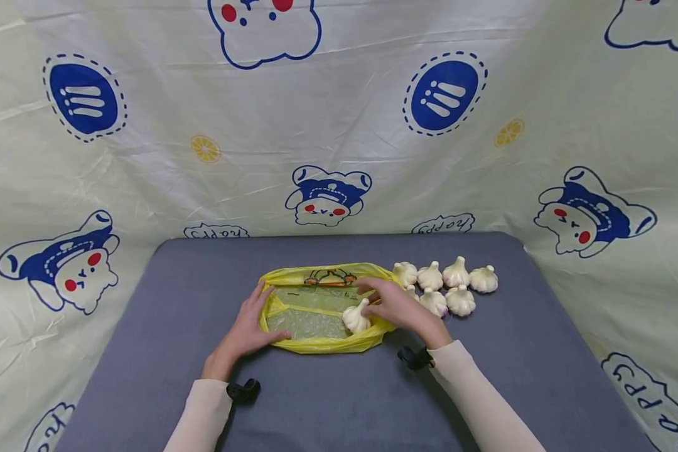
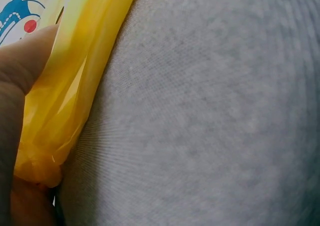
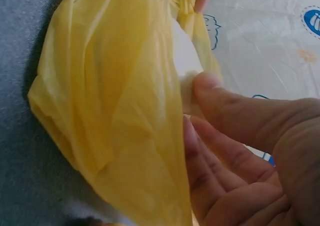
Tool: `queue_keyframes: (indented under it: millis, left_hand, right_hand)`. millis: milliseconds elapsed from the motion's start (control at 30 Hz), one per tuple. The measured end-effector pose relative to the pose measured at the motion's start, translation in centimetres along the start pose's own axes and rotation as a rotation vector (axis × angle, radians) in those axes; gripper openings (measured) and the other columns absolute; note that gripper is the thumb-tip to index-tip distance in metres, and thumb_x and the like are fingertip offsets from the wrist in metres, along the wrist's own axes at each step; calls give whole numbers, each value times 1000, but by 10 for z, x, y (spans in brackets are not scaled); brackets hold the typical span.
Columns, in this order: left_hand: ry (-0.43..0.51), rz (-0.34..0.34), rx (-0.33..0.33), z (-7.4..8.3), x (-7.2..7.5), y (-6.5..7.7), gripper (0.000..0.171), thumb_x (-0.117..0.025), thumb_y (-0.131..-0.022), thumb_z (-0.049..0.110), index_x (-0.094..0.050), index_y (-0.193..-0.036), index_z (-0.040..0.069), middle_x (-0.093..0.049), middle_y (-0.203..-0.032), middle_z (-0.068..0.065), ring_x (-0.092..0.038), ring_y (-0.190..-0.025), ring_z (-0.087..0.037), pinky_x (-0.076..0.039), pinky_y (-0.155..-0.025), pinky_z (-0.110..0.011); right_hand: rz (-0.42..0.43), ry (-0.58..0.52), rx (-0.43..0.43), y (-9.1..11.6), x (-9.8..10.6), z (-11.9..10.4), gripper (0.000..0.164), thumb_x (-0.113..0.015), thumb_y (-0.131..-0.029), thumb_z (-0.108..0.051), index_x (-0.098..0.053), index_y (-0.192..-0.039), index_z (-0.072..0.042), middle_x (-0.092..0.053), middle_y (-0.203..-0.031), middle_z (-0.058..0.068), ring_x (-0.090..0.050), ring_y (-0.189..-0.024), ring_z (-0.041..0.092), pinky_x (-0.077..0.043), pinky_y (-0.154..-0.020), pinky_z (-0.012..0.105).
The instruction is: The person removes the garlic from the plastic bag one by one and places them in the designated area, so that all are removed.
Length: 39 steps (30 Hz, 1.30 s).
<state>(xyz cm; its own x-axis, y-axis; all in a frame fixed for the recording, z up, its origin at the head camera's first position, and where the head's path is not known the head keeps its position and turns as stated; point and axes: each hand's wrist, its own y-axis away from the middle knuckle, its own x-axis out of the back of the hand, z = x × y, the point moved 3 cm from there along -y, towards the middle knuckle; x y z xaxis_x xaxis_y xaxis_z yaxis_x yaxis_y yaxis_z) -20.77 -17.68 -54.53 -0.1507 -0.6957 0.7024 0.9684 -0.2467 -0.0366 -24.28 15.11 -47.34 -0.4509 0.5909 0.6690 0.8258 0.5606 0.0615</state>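
A yellow plastic bag (image 1: 328, 345) lies on the table with its mouth spread wide. Its pale greenish inside (image 1: 305, 323) shows, crossed by a yellow fold. My left hand (image 1: 248, 326) grips the bag's left rim, thumb over the edge and fingers along the outer side; in the left wrist view the thumb (image 2: 27, 58) lies against the yellow film. At the right end of the mouth, my right hand (image 1: 398, 304) pinches a white garlic bulb (image 1: 356, 317) by its stem end. In the right wrist view, the bag's side hides most of that bulb (image 3: 185, 51).
Several more garlic bulbs (image 1: 456, 273) stand in two rows just right of the bag, partly behind the right hand. A grey cloth covers the table (image 1: 328, 408). A printed white curtain (image 1: 361, 125) hangs behind the table's far edge.
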Motion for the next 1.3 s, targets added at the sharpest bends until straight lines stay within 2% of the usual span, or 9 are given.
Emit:
queue_keyframes:
  millis: [233, 433, 533, 833, 1033, 1300]
  left_hand:
    - [9, 22, -23, 1, 1, 0, 114, -86, -79, 45, -22, -163, 3, -12, -172, -21, -16, -153, -54, -22, -118, -73]
    - [8, 21, -5, 1, 1, 1, 120, -86, -79, 46, -14, -165, 3, -13, -172, -21, -16, -154, -51, -21, -121, -69]
    - [1, 23, 1, 0, 0, 2, 121, -86, -79, 46, -13, -165, 3, -13, -172, -20, -16, -154, -50, -21, -121, -68]
    - [-14, 34, -15, 0, 0, -1, 120, -86, -79, 45, -14, -164, 1, -15, -171, -23, -18, -153, -51, -20, -121, -69]
    - [-26, 48, -20, -1, -1, -3, 118, -86, -79, 45, -17, -164, 1, -16, -170, -24, -20, -152, -53, -19, -121, -70]
    - [-25, 39, -11, 0, -2, -1, 117, -86, -79, 45, -17, -164, 3, -15, -171, -23, -19, -153, -52, -19, -120, -71]
  right_hand:
    - [-79, 32, -33, -19, -6, -1, 60, -74, -96, -17, -51, -150, -5, -63, -139, 18, -67, -117, 32, -58, -95, 45]
    - [-203, 197, -67, -31, -12, -7, 65, -74, -96, -36, -52, -148, -4, -64, -137, 17, -64, -121, 31, -54, -101, 47]
    - [-249, 236, -89, -38, -14, -10, 65, -73, -96, -39, -53, -147, -3, -65, -134, 15, -64, -119, 29, -53, -100, 46]
    - [-269, 240, -80, -56, -12, -18, 61, -73, -97, -35, -55, -145, -2, -69, -131, 15, -64, -124, 30, -52, -105, 47]
    - [-277, 257, -66, -66, -18, -18, 65, -69, -98, -46, -57, -145, -2, -68, -134, 15, -63, -126, 30, -51, -107, 46]
    - [-276, 186, -71, -72, -21, -13, 58, -69, -98, -43, -61, -142, -6, -68, -136, 10, -63, -126, 26, -50, -110, 44]
